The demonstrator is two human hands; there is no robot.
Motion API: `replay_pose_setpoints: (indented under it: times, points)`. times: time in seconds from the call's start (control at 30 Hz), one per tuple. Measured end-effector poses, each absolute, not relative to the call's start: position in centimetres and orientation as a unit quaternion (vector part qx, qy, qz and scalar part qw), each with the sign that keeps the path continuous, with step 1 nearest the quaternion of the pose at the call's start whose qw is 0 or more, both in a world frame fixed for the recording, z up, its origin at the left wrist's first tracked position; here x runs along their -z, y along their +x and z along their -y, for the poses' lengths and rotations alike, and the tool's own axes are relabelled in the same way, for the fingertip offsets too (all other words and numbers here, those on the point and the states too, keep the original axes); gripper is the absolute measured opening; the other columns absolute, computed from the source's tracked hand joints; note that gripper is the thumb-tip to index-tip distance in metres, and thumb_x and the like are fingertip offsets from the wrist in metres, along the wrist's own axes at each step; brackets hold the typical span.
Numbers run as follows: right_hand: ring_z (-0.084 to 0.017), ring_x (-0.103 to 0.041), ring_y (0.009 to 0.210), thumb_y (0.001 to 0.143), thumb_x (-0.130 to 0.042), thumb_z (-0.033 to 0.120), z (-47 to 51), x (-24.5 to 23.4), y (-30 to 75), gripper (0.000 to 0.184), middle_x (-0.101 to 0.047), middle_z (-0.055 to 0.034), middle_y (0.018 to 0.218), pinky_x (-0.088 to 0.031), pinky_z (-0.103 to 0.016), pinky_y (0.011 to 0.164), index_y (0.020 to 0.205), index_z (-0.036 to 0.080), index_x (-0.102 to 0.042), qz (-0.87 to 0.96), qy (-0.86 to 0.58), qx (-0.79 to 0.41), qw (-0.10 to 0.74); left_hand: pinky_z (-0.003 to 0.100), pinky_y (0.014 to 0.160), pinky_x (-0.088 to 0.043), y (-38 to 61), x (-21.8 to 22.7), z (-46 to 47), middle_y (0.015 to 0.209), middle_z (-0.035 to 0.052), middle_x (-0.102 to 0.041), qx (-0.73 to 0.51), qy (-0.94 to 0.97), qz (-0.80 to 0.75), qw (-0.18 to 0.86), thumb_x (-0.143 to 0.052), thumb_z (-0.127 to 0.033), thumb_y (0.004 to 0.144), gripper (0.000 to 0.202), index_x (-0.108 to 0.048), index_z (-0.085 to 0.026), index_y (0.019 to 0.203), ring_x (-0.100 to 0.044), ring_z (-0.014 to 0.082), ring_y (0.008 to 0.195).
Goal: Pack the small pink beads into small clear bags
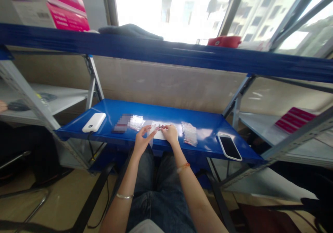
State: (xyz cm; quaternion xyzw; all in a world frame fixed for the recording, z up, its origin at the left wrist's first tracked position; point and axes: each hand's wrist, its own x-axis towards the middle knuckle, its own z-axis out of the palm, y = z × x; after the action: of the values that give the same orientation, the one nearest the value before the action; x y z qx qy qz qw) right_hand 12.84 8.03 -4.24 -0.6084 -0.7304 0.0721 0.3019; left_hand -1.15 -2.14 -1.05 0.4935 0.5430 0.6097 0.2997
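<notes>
The left hand [142, 141] and right hand [169, 134] have their grips pinched nearly closed at the small red beads [159, 127], hold unconfirmed, above a white paper sheet [159, 135] near the blue shelf's [200, 129] front edge; a fingertip slip could scatter beads over that edge.

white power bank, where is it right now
In the head view, the white power bank lies at the left end of the blue metal shelf, just left of a pixelated packet.

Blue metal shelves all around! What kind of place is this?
Probably a small stockroom or packing room. Blue metal shelving stands all around, a pink-and-white carton sits up top, and small clear plastic bags lie on a lower shelf.
</notes>
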Motion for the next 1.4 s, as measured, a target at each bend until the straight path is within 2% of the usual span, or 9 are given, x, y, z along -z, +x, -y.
replay_pose_setpoints:
  times: [0.1,0.23,0.43,0.63,0.8,0.9,1.1,1.27,1.4]
  points:
    - [-0.023,-0.057,0.089,0.079,-0.059,0.033,-8.2,4.3,13.0,0.02,-0.065,-0.0099,0.087,-0.04,-0.033,0.079,0.083,0.019,-0.072,0.731,-0.601,-0.079,0.314,0.038,0.096,-0.037,-1.3,1.1,2.1,0.111,0.0098,-0.064,-0.608,0.493,-0.547,0.299,-0.068,-0.045,0.067,0.047,-0.06,-0.018,0.105,-0.058,0.0239,0.106]
    - [-0.021,-0.057,0.084,0.077,-0.061,0.033,-8.3,3.9,13.3,0.017,-0.065,-0.0071,0.083,-0.041,-0.032,0.078,0.08,0.02,-0.072,0.713,-0.569,-0.127,0.389,0.038,0.094,-0.039,-1.3,1.3,2.1,0.111,0.0099,-0.064,-0.594,0.506,-0.549,0.299,-0.072,-0.043,0.062,0.05,-0.06,-0.019,0.104,-0.057,0.0249,0.106]
    - [-0.018,-0.057,0.079,0.072,-0.066,0.036,-6.8,-0.1,13.1,0.018,-0.065,-0.0047,0.082,-0.043,-0.028,0.069,0.074,0.019,-0.071,0.722,-0.417,-0.264,0.484,0.038,0.093,-0.039,-1.1,1.6,2.0,0.11,0.0087,-0.064,-0.574,0.53,-0.55,0.295,-0.071,-0.043,0.063,0.05,-0.06,-0.019,0.105,-0.057,0.0244,0.105]
    - [-0.017,-0.058,0.082,0.071,-0.067,0.034,-4.7,-2.6,12.8,0.015,-0.067,-0.0033,0.082,-0.042,-0.025,0.066,0.072,0.02,-0.071,0.788,-0.332,-0.335,0.397,0.035,0.09,-0.041,-0.8,1.7,1.9,0.106,0.0068,-0.064,-0.584,0.531,-0.54,0.291,-0.071,-0.044,0.062,0.049,-0.06,-0.02,0.104,-0.056,0.023,0.102]
    - [-0.016,-0.058,0.076,0.075,-0.062,0.042,-5.8,-1.4,12.0,0.025,-0.066,-0.0047,0.086,-0.043,-0.027,0.067,0.081,0.019,-0.071,0.756,-0.374,-0.33,0.423,0.038,0.092,-0.039,-0.8,1.5,1.9,0.105,0.0079,-0.066,-0.597,0.511,-0.539,0.302,-0.072,-0.043,0.061,0.049,-0.062,-0.02,0.103,-0.057,0.0247,0.103]
    - [-0.018,-0.058,0.082,0.079,-0.059,0.038,-7.5,0.1,11.1,0.023,-0.065,-0.0063,0.09,-0.043,-0.029,0.074,0.085,0.019,-0.07,0.73,-0.463,-0.254,0.435,0.041,0.094,-0.037,-1.1,1.4,1.9,0.108,0.0101,-0.066,-0.598,0.498,-0.55,0.302,-0.072,-0.043,0.061,0.051,-0.061,-0.019,0.105,-0.057,0.0267,0.105]
    - [-0.026,-0.047,0.11,0.081,-0.059,0.033,-9.9,2.7,8.6,0.025,-0.058,-0.0128,0.115,-0.033,-0.038,0.089,0.101,0.02,-0.069,0.762,-0.569,-0.106,0.291,0.04,0.092,-0.038,-1.5,1.7,1.7,0.11,0.0107,-0.065,-0.59,0.5,-0.56,0.297,-0.07,-0.045,0.065,0.051,-0.06,-0.018,0.107,-0.058,0.0255,0.105]
    - [-0.026,-0.044,0.111,0.084,-0.055,0.03,-10.8,3.5,7.5,0.019,-0.058,-0.012,0.116,-0.028,-0.039,0.09,0.087,0.022,-0.072,0.795,-0.557,-0.065,0.23,0.042,0.093,-0.037,-1.7,1.7,1.8,0.109,0.0108,-0.065,-0.596,0.496,-0.553,0.305,-0.071,-0.044,0.064,0.05,-0.06,-0.019,0.106,-0.058,0.026,0.104]
    - [-0.026,-0.044,0.111,0.084,-0.052,0.025,-10.9,4.2,7.2,0.02,-0.058,-0.0112,0.117,-0.027,-0.039,0.09,0.091,0.021,-0.071,0.784,-0.563,-0.057,0.253,0.043,0.094,-0.037,-1.9,1.7,1.9,0.109,0.0111,-0.065,-0.599,0.489,-0.555,0.308,-0.071,-0.044,0.063,0.05,-0.061,-0.019,0.106,-0.058,0.0266,0.105]
